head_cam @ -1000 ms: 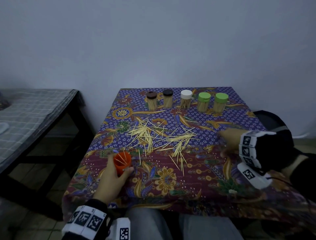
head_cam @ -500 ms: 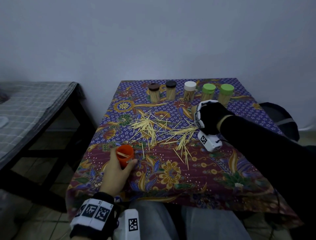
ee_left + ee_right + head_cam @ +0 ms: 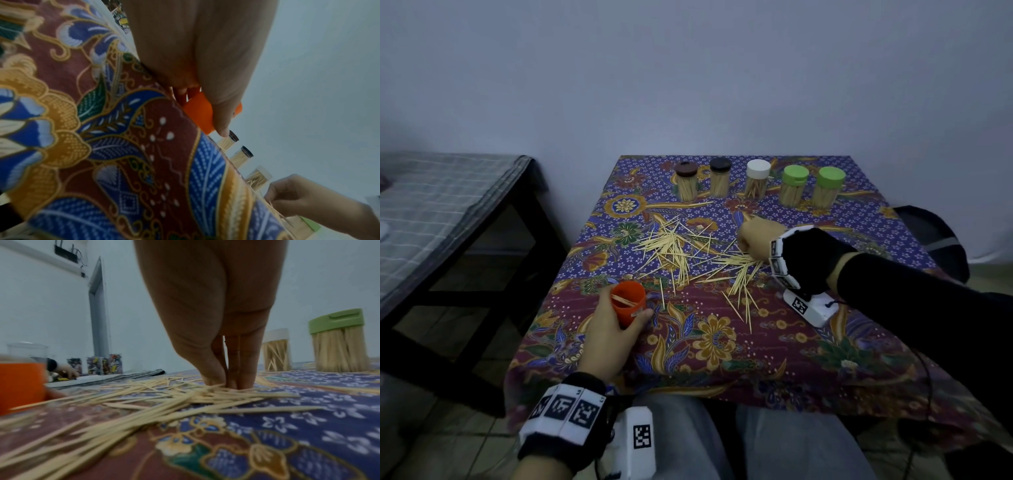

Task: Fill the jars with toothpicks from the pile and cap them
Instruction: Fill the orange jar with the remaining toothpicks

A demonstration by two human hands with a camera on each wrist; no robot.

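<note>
My left hand [image 3: 616, 329] grips an open orange jar [image 3: 628, 301] upright on the patterned tablecloth [image 3: 722, 342], near the front left; a few toothpicks lie inside it. The same jar [image 3: 199, 112] shows under my thumb in the left wrist view. A loose toothpick pile [image 3: 681, 253] spreads across the table's middle. My right hand [image 3: 756, 240] is at the pile's right end, its thumb and fingers [image 3: 222, 382] pressed together and pinching toothpicks [image 3: 164, 395] against the cloth. Several capped, filled jars stand in a row at the back, from the brown-capped one [image 3: 686, 181] to the green-capped one [image 3: 829, 186].
A dark bench with a checked cloth [image 3: 448, 198] stands left of the table, across a gap. A dark bag [image 3: 935, 240] sits past the table's right edge. Stray toothpicks [image 3: 743, 305] lie between the pile and the front of the table.
My right hand moved from the table's right edge leftward to the pile and came down on the toothpicks. My left hand still holds the orange jar in the same spot.
</note>
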